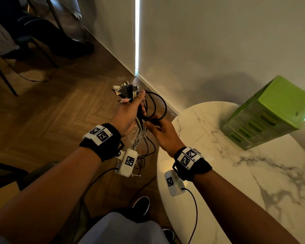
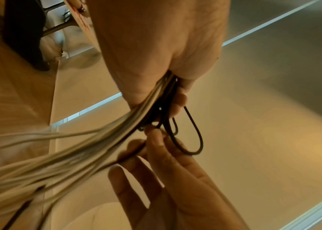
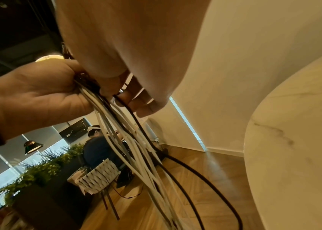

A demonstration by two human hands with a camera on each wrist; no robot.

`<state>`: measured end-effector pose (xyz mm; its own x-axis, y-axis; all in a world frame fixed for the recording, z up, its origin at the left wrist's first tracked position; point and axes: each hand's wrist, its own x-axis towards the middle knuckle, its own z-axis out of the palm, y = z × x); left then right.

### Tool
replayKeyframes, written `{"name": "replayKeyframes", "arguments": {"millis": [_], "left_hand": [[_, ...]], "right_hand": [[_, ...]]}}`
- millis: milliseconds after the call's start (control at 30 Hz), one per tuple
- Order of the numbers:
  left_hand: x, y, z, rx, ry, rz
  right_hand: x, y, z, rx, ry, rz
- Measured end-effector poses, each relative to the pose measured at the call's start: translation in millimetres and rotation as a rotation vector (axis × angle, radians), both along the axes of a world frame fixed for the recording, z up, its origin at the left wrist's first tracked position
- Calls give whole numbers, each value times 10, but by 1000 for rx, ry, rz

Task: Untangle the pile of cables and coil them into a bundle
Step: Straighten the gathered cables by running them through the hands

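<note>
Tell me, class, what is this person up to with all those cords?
A person is sorting cables by hand. The left hand grips a bunch of white and black cables with the plug ends sticking up above the fist. The right hand pinches a black cable that loops beside the bunch. The loose ends hang toward the wooden floor, beside a marble table.

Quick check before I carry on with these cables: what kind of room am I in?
Probably an office lounge or café-style shared space: a round marble table, herringbone wood floor, a planter hedge by big windows, and another person seated at a woven chair.
</note>
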<state>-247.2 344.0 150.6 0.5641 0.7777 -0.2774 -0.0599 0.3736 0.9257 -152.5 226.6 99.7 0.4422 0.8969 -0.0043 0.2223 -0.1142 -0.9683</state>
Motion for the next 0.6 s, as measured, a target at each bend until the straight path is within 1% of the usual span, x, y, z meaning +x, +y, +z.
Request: {"name": "replayKeyframes", "arguments": {"millis": [67, 100, 167, 233, 367, 433, 467, 500, 533, 567, 600], "left_hand": [[-15, 36, -20, 69, 74, 40], [-31, 64, -44, 97, 106, 64], [-64, 122, -108, 161, 184, 94], [-83, 137, -151, 198, 238, 110], [-67, 153, -146, 152, 174, 162], [-69, 183, -156, 128, 145, 188], [-78, 199, -168, 120, 142, 189], [-92, 208, -176, 111, 132, 183], [-100, 216, -185, 105, 113, 172], [-104, 220, -195, 102, 92, 155], [-103, 223, -203, 102, 85, 136]], "right_hand": [[29, -2, 0, -23, -28, 1], [37, -3, 4, -42, -6, 7], [25, -22, 31, -55, 88, 28], [-9, -57, 76, -4, 184, 16], [-30, -69, 162, 164, 368, -88], [25, -65, 183, 164, 396, -137], [63, -70, 169, 126, 384, -164], [104, -83, 121, 48, 350, -194], [142, -105, 59, -64, 281, -203], [170, -142, -28, -195, 179, -167], [187, -191, -126, -336, 46, -59]]}}
